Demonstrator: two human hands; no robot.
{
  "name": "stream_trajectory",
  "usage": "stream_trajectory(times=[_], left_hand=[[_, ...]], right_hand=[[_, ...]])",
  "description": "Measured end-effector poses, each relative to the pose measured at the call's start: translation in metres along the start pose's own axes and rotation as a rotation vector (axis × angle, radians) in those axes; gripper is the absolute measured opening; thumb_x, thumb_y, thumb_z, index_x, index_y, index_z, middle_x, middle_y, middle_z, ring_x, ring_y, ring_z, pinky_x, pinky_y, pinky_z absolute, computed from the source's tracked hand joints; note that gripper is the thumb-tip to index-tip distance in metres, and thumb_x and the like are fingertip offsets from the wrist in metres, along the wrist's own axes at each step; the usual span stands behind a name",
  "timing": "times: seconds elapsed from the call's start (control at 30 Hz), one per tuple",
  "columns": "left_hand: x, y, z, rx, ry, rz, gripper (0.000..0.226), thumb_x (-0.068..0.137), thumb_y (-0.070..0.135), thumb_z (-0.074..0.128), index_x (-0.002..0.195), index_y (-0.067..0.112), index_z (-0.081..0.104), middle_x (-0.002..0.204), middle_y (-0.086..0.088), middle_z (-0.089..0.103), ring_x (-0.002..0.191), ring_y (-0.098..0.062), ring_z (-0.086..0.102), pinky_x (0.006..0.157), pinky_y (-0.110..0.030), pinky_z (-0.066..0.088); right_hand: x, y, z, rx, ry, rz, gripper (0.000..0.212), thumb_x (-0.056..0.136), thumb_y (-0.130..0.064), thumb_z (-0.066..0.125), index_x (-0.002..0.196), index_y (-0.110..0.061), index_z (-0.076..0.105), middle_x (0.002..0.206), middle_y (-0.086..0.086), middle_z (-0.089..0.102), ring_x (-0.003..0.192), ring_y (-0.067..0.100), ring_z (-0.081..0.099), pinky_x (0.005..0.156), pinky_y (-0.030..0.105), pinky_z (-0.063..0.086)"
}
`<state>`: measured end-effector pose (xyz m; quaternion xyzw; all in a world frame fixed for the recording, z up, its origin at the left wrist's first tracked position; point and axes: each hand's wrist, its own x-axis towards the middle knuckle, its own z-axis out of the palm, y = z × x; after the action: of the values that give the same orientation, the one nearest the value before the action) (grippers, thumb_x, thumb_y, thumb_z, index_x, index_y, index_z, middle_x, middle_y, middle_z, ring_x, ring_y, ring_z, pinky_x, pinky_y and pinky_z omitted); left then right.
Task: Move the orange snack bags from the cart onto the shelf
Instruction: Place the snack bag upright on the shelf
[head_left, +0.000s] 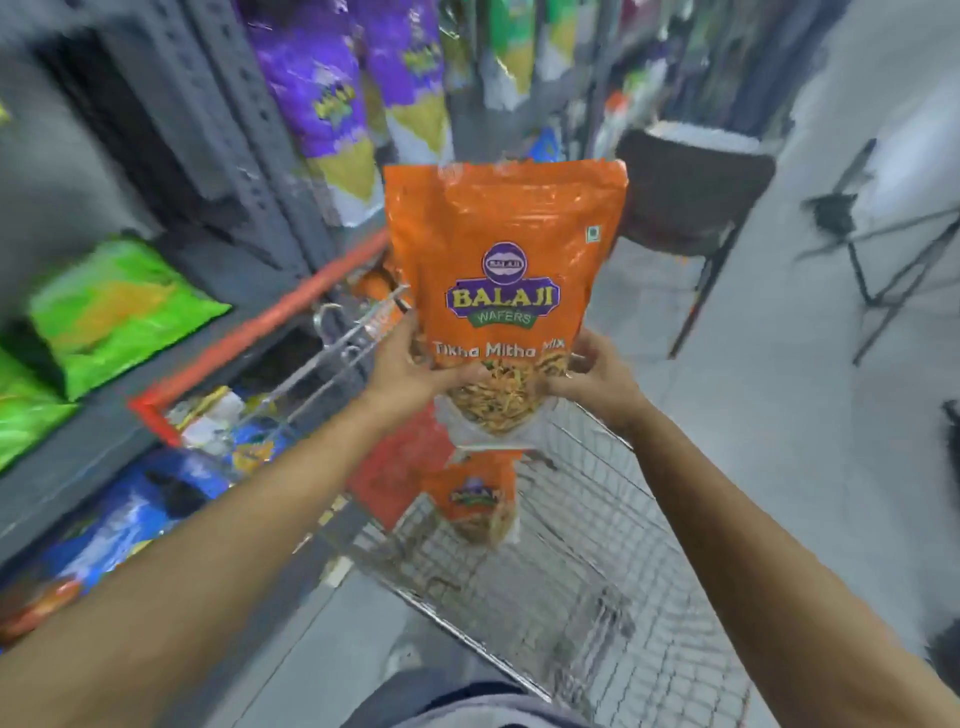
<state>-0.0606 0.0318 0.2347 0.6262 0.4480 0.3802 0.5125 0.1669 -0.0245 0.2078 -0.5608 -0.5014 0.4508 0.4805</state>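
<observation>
A large orange snack bag (506, 249) with a purple and yellow logo stands upright in the air above the wire cart (566, 587). My left hand (415, 364) grips its lower left corner and my right hand (592, 374) grips its lower right corner. A second orange snack bag (475, 496) lies inside the cart below the held one. More orange packaging (382, 283) shows at the cart's far end, partly hidden. The grey shelf (208, 270) runs along the left.
Green bags (119, 306) lie on the left shelf, blue bags (124, 519) on the level below, purple bags (322, 88) hang higher up. A dark chair (691, 202) stands beyond the cart and folding metal legs (893, 244) at right on the grey floor.
</observation>
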Motion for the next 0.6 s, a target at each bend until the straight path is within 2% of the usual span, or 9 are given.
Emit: stream_trajectory(times=[0.07,0.17,0.2,0.27,0.33,0.43,0.5,0.6], left_hand=[[-0.009,0.021,-0.032,0.013,0.082,0.062,0.069,0.054,0.019,0.09,0.114,0.025,0.055,0.11,0.003,0.069,0.103,-0.011,0.067,0.09,-0.034,0.056],[-0.025,0.046,-0.08,0.041,0.219,0.127,0.076,0.051,0.02,0.09,0.118,0.017,0.055,0.116,-0.006,0.068,0.11,-0.025,0.064,0.096,-0.044,0.052],[-0.032,0.053,-0.097,0.041,0.27,0.147,0.075,0.051,0.021,0.089,0.117,0.018,0.055,0.115,-0.005,0.069,0.11,-0.026,0.064,0.095,-0.042,0.053],[-0.047,0.068,-0.13,0.049,0.374,0.183,0.072,0.049,0.022,0.091,0.112,0.025,0.057,0.107,0.006,0.072,0.105,-0.016,0.066,0.086,-0.031,0.055],[-0.066,0.084,-0.165,0.067,0.457,0.233,0.064,0.051,0.02,0.091,0.105,0.032,0.059,0.095,0.018,0.074,0.093,-0.002,0.068,0.076,-0.018,0.054],[-0.097,0.115,-0.218,0.122,0.564,0.299,0.058,0.053,0.016,0.09,0.101,0.033,0.061,0.097,0.014,0.073,0.093,-0.006,0.068,0.081,-0.024,0.055],[-0.119,0.14,-0.254,0.148,0.623,0.357,0.058,0.054,0.015,0.09,0.104,0.029,0.061,0.097,0.013,0.072,0.09,-0.002,0.067,0.08,-0.02,0.054],[-0.154,0.181,-0.309,0.2,0.738,0.425,0.064,0.052,0.025,0.09,0.109,0.022,0.062,0.102,0.007,0.071,0.089,-0.002,0.065,0.081,-0.02,0.053]], right_hand=[[0.015,-0.028,0.025,0.01,-0.057,-0.106,0.058,0.061,-0.004,0.085,0.114,-0.014,0.063,0.107,0.005,0.074,0.1,0.023,0.07,0.083,0.044,0.057],[0.032,-0.066,0.067,0.035,-0.136,-0.222,0.061,0.066,0.004,0.082,0.12,-0.008,0.058,0.113,0.014,0.071,0.105,0.03,0.068,0.088,0.048,0.055],[0.036,-0.078,0.083,0.053,-0.15,-0.241,0.063,0.068,0.004,0.082,0.123,-0.008,0.055,0.117,0.018,0.069,0.107,0.034,0.066,0.09,0.05,0.054],[0.044,-0.104,0.115,0.093,-0.183,-0.289,0.063,0.069,0.004,0.081,0.124,-0.005,0.051,0.119,0.022,0.066,0.108,0.037,0.065,0.09,0.05,0.055],[0.048,-0.133,0.151,0.113,-0.235,-0.348,0.059,0.069,0.006,0.079,0.121,-0.003,0.052,0.116,0.021,0.068,0.104,0.031,0.068,0.088,0.044,0.057],[0.047,-0.178,0.208,0.156,-0.283,-0.41,0.056,0.067,0.004,0.081,0.114,-0.01,0.055,0.11,0.01,0.071,0.097,0.02,0.07,0.083,0.033,0.057],[0.042,-0.211,0.246,0.193,-0.317,-0.473,0.05,0.066,0.003,0.082,0.105,-0.017,0.057,0.103,0.0,0.072,0.091,0.01,0.071,0.078,0.024,0.056],[0.033,-0.267,0.305,0.247,-0.359,-0.56,0.048,0.066,0.006,0.08,0.099,-0.02,0.057,0.098,0.0,0.071,0.083,0.004,0.069,0.075,0.02,0.054]])
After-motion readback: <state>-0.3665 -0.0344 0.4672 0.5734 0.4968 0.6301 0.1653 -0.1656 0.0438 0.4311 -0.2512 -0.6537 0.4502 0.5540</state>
